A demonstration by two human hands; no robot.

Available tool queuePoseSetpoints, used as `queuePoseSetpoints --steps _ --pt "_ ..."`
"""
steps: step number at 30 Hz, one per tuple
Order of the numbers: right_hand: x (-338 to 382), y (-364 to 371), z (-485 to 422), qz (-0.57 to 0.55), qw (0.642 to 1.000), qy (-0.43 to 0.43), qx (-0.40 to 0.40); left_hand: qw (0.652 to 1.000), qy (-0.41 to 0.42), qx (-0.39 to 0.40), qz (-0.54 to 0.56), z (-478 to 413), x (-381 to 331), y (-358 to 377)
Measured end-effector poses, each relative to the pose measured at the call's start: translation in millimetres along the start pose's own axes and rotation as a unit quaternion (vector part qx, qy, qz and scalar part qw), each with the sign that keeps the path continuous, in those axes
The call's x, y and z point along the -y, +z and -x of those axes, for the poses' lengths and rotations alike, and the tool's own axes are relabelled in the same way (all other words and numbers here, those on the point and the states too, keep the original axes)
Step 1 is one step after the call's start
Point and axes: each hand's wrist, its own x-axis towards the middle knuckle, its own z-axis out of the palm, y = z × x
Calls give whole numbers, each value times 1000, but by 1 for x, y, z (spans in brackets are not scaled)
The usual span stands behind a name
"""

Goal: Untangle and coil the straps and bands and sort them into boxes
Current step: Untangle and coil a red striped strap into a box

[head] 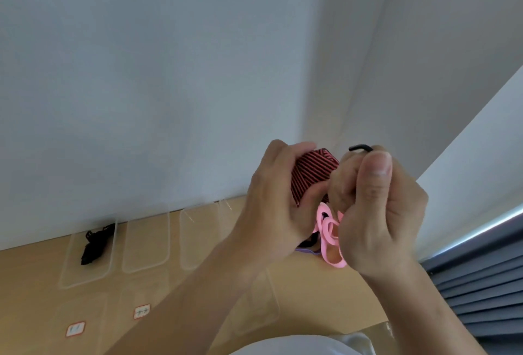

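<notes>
Both hands are raised above the table, close together. My left hand (271, 199) grips a coiled red strap with black stripes (312, 175). My right hand (376, 210) is curled beside it, and the end of a thin black cord (360, 147) sticks out above its fingers. Pink bands (329, 230) hang in loops under the two hands, with a bit of purple band (308, 251) below them. How the bands are tangled is hidden by the hands.
Several clear plastic boxes stand on the wooden table (34, 298) by the white wall. The far left box (70, 258) holds a black strap (94, 244). Two small labels (141, 311) lie in front. A grey curtain (486, 275) hangs at the right.
</notes>
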Motion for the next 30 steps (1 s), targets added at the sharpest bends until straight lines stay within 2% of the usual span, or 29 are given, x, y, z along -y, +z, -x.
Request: queuePoseSetpoints --steps 2,4,8,10,13,16,19,21,23,25,27,30 --pt "-4 -5 -3 0 999 32 27 996 69 -2 -48 4 3 1" --pt "-5 -8 -3 4 997 44 56 994 87 -7 -71 4 5 1" --pt "-5 -8 2 83 992 0 96 985 124 -1 -116 -5 -3 -8" --pt "-4 -9 1 122 988 -15 96 987 119 4 -109 -6 -7 -12" --pt "-3 -17 -5 168 981 -11 91 988 118 -40 -88 -3 -5 -15" --pt "0 -26 -12 146 984 14 103 978 186 -69 -63 2 5 -17" --pt "1 -22 -13 148 985 12 90 974 215 -51 -45 5 8 -18" --pt "0 -17 -12 154 986 7 66 979 198 -29 -39 8 2 -18" --pt "-2 -15 -12 162 986 3 50 989 147 -28 -7 10 -5 -17" --pt "-3 -13 -11 166 985 2 49 995 48 -70 56 8 -12 -17" --pt "-2 -11 -9 180 982 3 58 987 -23 -123 106 2 -16 -19" --pt "1 -8 -8 215 975 -13 59 986 -25 -130 104 -5 -16 -25"
